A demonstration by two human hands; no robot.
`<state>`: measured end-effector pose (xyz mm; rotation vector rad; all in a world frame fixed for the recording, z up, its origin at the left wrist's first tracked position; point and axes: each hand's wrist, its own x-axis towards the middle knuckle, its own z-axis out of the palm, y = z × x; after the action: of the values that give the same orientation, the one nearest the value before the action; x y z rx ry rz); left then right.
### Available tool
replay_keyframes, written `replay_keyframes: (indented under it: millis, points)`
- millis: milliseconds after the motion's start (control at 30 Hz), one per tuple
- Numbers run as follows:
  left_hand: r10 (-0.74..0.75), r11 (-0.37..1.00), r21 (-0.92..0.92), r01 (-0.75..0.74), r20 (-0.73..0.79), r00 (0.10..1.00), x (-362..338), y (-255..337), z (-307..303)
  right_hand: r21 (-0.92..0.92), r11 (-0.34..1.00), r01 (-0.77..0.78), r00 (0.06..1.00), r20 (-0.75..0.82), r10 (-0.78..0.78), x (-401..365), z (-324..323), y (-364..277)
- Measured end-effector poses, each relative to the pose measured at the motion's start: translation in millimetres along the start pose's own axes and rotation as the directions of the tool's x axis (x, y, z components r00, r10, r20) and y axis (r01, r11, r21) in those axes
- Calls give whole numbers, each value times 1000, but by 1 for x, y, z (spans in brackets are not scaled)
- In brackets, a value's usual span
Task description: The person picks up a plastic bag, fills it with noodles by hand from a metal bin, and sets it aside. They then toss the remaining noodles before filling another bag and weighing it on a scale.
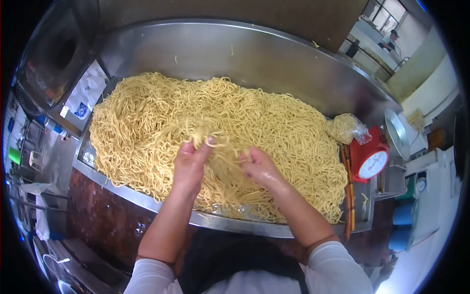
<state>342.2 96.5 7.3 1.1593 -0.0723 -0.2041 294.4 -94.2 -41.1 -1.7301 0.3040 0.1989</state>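
A large heap of yellow noodles (274,117) fills a steel tray (215,220) with a high back wall. Over the middle of the heap, my left hand (195,159) grips a bunch of noodles between thumb and fingers, with strands sticking out above it. Just to the right, my right hand (259,166) has its fingers curled at the edge of loose strands that hang blurred between the two hands. Its fingertips are closed on some of these noodles.
At the tray's right end are a bag of noodles (345,128), a red dial scale (368,159) with a metal pan (396,133), and wooden sticks (349,196). A fan (54,59) stands at the upper left. Another person (389,40) is far off at the upper right.
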Motion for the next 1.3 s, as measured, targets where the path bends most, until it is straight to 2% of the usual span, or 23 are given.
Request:
replay_keyframes:
  millis: [133, 200, 233, 267, 300, 367, 400, 433, 467, 500, 567, 600, 633, 700, 733, 767, 833, 933, 1033, 1100, 1200, 1233, 1300]
  points:
    - [58, 997, -52, -60, -48, 997, 1, 41, -2, -174, 980, -92, 991, -112, 74, 6, -40, -1]
    - [57, 996, -68, -56, 12, 998, 3, 65, 10, -164, 943, 289, 952, -53, -301, -6, -34, -21]
    - [58, 995, -84, -51, 77, 995, 5, 76, 18, -14, 937, 349, 936, 41, -349, -13, -26, -44]
    - [58, 995, -83, -51, 85, 995, 6, 85, 29, 140, 909, 393, 904, 123, -410, -19, -17, -71]
    - [87, 991, -111, -71, 147, 985, 7, 93, 42, 141, 907, 397, 903, 115, -414, -26, -9, -94]
    - [114, 987, -135, -87, 211, 971, 12, 99, 55, 339, 879, 334, 879, 224, -420, -35, 0, -125]
    - [170, 985, -72, -159, 198, 965, 13, 99, 58, 343, 878, 335, 880, 219, -421, -33, -3, -126]
    - [226, 974, -9, -228, 184, 957, 15, 99, 59, 167, 906, 389, 897, 158, -414, -30, -7, -125]
    - [203, 979, -24, -202, 182, 962, 20, 93, 53, -19, 908, 418, 905, 101, -414, -28, -11, -123]
    - [205, 979, -26, -204, 172, 964, 25, 84, 42, -20, 909, 417, 904, 111, -413, -29, -15, -119]
    - [-1, 1000, 2, 1, 99, 995, 33, 65, 23, -22, 969, 247, 962, 122, -243, -31, -21, -106]
    - [-37, 996, -76, 41, 53, 998, 32, 58, 24, 10, 971, 240, 963, 128, -239, -27, -19, -96]
    - [-44, 996, -75, 48, 53, 998, 32, 52, 21, 13, 972, 233, 964, 127, -233, -24, -16, -88]
    - [-138, 968, -190, 166, 156, 978, 32, 43, 19, -18, 984, 178, 950, 265, -167, -19, -12, -77]
    - [-162, 962, -200, 186, 127, 978, 29, 42, 22, -63, 982, 178, 946, 287, -152, -17, -11, -72]
    - [-163, 961, -204, 187, 128, 978, 29, 40, 22, -67, 982, 176, 946, 286, -150, -16, -7, -64]
    - [-215, 923, -281, 263, 190, 958, 29, 36, 19, 105, 950, 292, 911, 272, -310, -14, 4, -48]
    - [-275, 853, -395, 342, 217, 937, 27, 30, 19, 2, 962, 272, 915, 309, -259, -12, 4, -38]
    - [-333, 805, -455, 379, 182, 925, 26, 12, 17, -179, 899, 399, 908, 213, -361, -12, 5, -32]
    - [-345, 776, -466, 425, 250, 905, 27, 2, 9, -93, 914, 394, 909, 181, -374, -15, 11, -29]
    - [-329, 791, -487, 371, 174, 928, 14, 10, 14, 94, 885, 455, 867, 179, -465, -12, 18, -19]
    - [-332, 790, -484, 377, 178, 926, 11, 6, 14, 94, 886, 453, 869, 173, -463, -14, 18, -16]
    - [-368, 803, -449, 391, 143, 919, 6, -6, 11, -105, 951, 292, 950, 143, -276, -20, 20, -13]
